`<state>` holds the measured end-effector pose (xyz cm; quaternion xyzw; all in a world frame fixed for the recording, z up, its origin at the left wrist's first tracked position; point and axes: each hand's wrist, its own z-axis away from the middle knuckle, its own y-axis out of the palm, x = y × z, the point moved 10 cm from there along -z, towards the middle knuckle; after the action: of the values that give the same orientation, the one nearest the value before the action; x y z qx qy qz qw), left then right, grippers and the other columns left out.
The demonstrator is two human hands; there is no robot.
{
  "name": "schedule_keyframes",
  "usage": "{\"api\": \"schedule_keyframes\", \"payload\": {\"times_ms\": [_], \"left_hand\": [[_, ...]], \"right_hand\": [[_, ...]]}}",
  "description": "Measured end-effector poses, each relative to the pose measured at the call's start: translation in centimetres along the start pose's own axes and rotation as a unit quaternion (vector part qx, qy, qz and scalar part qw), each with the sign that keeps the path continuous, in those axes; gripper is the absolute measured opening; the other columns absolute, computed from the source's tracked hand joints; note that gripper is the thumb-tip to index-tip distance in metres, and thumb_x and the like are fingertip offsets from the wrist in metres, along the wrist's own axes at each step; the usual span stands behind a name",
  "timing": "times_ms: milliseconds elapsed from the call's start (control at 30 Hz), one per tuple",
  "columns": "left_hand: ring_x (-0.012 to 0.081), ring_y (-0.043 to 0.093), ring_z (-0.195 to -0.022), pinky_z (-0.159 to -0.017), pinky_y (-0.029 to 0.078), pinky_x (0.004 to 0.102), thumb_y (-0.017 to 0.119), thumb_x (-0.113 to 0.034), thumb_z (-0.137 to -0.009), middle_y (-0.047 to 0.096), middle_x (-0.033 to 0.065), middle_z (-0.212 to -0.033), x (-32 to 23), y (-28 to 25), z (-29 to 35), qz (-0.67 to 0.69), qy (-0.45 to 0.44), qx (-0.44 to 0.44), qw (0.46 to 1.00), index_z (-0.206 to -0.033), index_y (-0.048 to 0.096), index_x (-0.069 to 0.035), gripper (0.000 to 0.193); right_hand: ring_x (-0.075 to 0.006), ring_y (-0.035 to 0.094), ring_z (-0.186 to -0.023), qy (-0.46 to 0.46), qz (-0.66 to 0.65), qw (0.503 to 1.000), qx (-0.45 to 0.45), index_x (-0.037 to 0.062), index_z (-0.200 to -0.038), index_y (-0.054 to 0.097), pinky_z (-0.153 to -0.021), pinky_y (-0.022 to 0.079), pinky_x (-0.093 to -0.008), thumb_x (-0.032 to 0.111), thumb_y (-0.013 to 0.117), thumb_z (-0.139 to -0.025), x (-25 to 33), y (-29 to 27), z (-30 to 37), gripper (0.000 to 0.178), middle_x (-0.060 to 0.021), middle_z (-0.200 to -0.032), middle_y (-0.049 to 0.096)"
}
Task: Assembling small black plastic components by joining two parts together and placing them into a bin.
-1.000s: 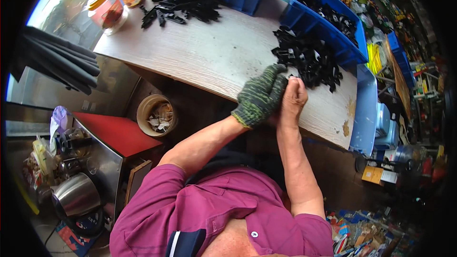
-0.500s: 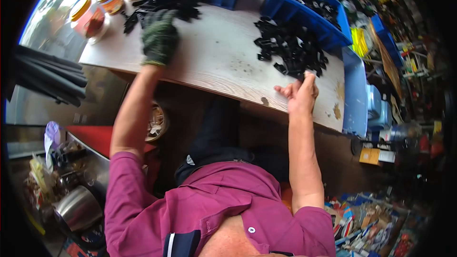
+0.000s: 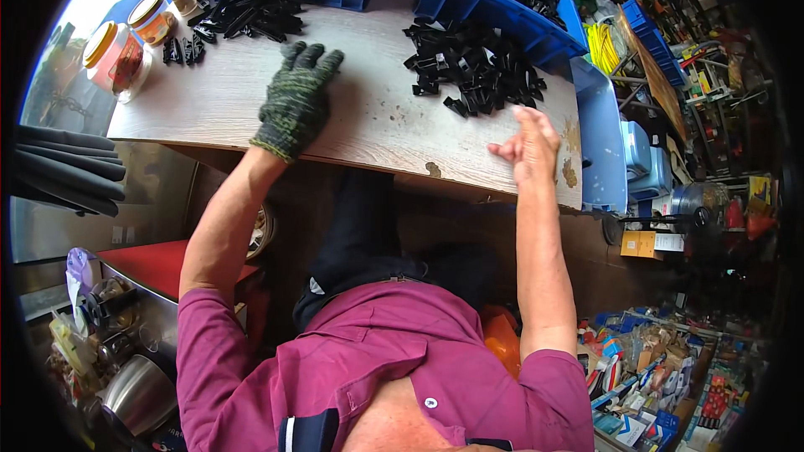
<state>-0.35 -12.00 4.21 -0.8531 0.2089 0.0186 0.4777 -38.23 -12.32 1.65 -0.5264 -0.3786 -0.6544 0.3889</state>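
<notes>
Beyond left hand (image 3: pixel 299 100), fingers spread, black strips (image 3: pixel 261 13); just past right hand (image 3: pixel 533 147), fingers loosely parted, black pieces (image 3: pixel 481 75).

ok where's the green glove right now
In the head view, left of centre: the green glove is on the left hand, over the pale tabletop, just below the left pile of black pieces.
</notes>
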Motion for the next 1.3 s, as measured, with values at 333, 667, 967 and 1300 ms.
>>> {"api": "schedule_keyframes", "payload": {"times_ms": [333,667,967,1300], "left_hand": [[0.0397,0.056,-0.116,-0.091,0.048,0.0522,0.063,-0.006,-0.076,0.064,0.0134,-0.116,-1.3,-0.2,-1.2,0.023,-0.013,-0.013,1.000,-0.108,0.069,-0.015,0.033],[0.0433,0.055,-0.121,-0.094,0.047,0.0536,0.070,-0.019,-0.084,0.063,0.0180,-0.125,-6.1,-0.7,-1.3,-0.024,0.024,-0.066,0.997,-0.114,0.068,-0.009,0.032],[0.0369,0.062,-0.107,-0.090,0.053,0.0444,0.068,-0.003,-0.084,0.067,0.0157,-0.116,-12.2,1.1,0.3,0.320,-0.006,-0.119,0.940,-0.123,0.064,-0.009,0.040],[0.0337,0.071,-0.086,-0.074,0.056,0.0394,0.070,-0.016,-0.090,0.070,0.0167,-0.106,-13.0,3.6,0.0,0.376,-0.044,-0.080,0.922,-0.118,0.066,-0.006,0.031]], "right_hand": [[-0.0055,0.047,-0.047,-0.027,0.293,0.943,0.158,0.0027,-0.118,0.067,-0.042,0.049,-0.0238,0.015,0.079,-0.080,-1.2,7.3,0.5,0.041,0.0000,-0.068,0.057],[-0.0084,0.054,-0.058,-0.091,0.443,0.880,0.148,0.0094,-0.109,0.073,-0.039,0.047,-0.0241,0.022,0.080,-0.079,-0.4,9.1,0.1,0.034,0.0011,-0.073,0.062],[-0.0076,0.051,-0.050,0.014,0.126,0.966,0.227,0.0003,-0.105,0.067,-0.048,0.054,-0.0285,0.022,0.074,-0.088,-2.4,7.2,1.0,0.029,0.0003,-0.067,0.059],[-0.0032,0.048,-0.050,-0.007,0.037,0.960,0.278,0.0042,-0.097,0.071,-0.043,0.036,-0.0198,0.026,0.069,-0.095,-3.8,9.0,3.4,0.022,0.0033,-0.074,0.064]]}}
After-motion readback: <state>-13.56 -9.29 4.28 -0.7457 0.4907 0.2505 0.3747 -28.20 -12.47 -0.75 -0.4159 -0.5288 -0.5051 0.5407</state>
